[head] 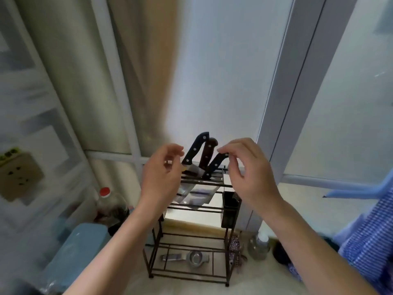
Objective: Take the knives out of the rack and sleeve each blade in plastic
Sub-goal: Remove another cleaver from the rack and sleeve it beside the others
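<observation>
Three knives stand in the top of a black wire rack (192, 241) on the counter, handles up and leaning. One black-handled knife (196, 149) is at the left, a brown-handled knife (208, 154) in the middle, and another black knife (214, 165) at the right. The right hand (248, 167) pinches the end of that right handle with its fingertips. The left hand (162, 173) hangs beside the left knife, fingers curled and loose, holding nothing. A metal strainer (191, 257) lies on the bottom shelf. A red-capped bottle (109, 202) stands to the left.
</observation>
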